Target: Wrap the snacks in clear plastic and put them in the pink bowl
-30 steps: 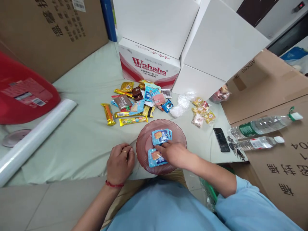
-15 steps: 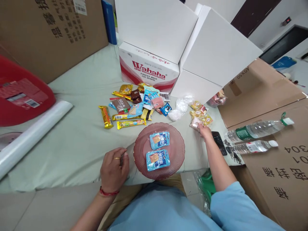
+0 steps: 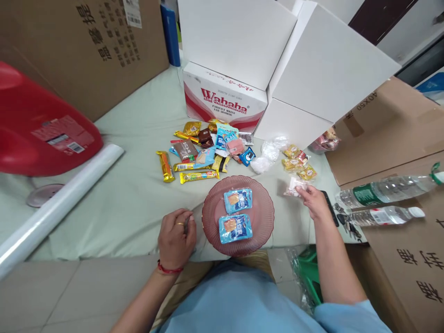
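My right hand [image 3: 315, 202] pinches a small clear packet with pale pink contents [image 3: 294, 186], held just off the cloth in front of several yellow snack packets [image 3: 299, 163]. Curled into a loose fist, my left hand [image 3: 176, 236] rests on the cloth left of the plate. A dark bit shows between its thumb and fingers, too unclear to name. The pink fluted glass plate [image 3: 262, 231] holds two blue snack packets, the upper one [image 3: 237, 200] and the lower one [image 3: 236, 228], lying flat.
Behind the plate lies a pile of mixed snacks [image 3: 204, 152], beside crumpled clear plastic [image 3: 265, 159]. A Wahaha box [image 3: 225, 101] and white boxes stand at the back. Water bottles [image 3: 385, 190], keys [image 3: 348, 224] and a phone [image 3: 329, 208] lie right; a red jug [image 3: 45, 125] and white roll [image 3: 69, 199] left.
My right hand has drawn the pale pink packet away from the yellow packets, toward me. My left hand stays by the plate. The whole view has shifted slightly.
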### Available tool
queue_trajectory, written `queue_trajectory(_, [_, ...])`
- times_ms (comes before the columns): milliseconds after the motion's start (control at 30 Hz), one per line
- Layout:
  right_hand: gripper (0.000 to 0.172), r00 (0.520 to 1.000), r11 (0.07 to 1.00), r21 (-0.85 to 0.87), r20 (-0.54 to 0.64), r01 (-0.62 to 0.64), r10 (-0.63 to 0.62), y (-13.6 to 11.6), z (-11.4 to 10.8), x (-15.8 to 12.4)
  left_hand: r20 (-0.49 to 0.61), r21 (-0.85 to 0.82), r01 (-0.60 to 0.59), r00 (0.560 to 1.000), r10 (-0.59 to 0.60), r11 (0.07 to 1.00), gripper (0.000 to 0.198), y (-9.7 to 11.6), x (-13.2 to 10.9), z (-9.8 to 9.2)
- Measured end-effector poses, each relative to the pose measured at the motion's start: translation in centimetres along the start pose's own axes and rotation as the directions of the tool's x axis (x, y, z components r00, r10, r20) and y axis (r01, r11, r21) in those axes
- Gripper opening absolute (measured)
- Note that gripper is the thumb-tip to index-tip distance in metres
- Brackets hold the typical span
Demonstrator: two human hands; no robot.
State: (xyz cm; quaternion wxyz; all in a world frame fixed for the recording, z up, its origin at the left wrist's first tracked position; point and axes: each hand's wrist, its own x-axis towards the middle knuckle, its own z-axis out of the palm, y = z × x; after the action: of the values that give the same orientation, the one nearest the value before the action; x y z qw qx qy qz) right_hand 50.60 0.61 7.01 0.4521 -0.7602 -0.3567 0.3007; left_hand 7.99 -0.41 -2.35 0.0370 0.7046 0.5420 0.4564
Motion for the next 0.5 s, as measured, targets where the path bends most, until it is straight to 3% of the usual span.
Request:
queue_trajectory(100, [0.051, 0.975, 0.983, 0.171, 0.221, -0.062, 0.023, -3.3, 0.6, -4.3, 0.041, -0.118, 0.194, 0.981, -0.190, 0.974, 0.017, 0.5, -0.1, -0.3])
queue_trajectory(167, [0.055, 0.883, 0.989, 0.118, 0.469, -0.093, 0.027, -5.5, 2.6, -6.6, 0.108, -0.254, 0.341, 0.940, -0.324, 0.905, 0.028, 1.1, -0.2, -0.4])
queue_trajectory(233, [0.067, 0.763, 0.998, 0.053, 0.646, -0.027, -0.014, -7.0, 5.9, -8.1, 0.213, -0.379, 0.447, 0.894, -0.393, 0.811, 0.040, 2.0, -0.2, -0.4])
queue_trajectory(267, [0.070, 0.721, 0.998, 0.029, 0.691, 0.047, -0.054, -7.4, 7.7, -8.6, 0.270, -0.420, 0.495, 0.869, -0.415, 0.761, 0.044, 2.5, -0.2, -0.3])
queue_trajectory(367, [0.051, 0.658, 0.912, -0.184, 0.744, 0.368, -0.116, -7.3, 13.1, -10.0, 0.415, -0.435, 0.617, 0.784, -0.462, 0.656, 0.046, 4.2, -0.1, 0.1])
queue_trajectory(433, [0.045, 0.664, 0.766, -0.367, 0.741, 0.528, -0.102, -6.7, 15.8, -11.2, 0.452, -0.417, 0.620, 0.776, -0.440, 0.664, 0.046, 5.1, -0.1, 0.4])
queue_trajectory(500, [0.049, 0.693, 0.624, -0.493, 0.713, 0.606, -0.109, -6.2, 17.0, -12.4, 0.447, -0.413, 0.571, 0.806, -0.389, 0.709, 0.046, 5.7, 0.0, 0.5])
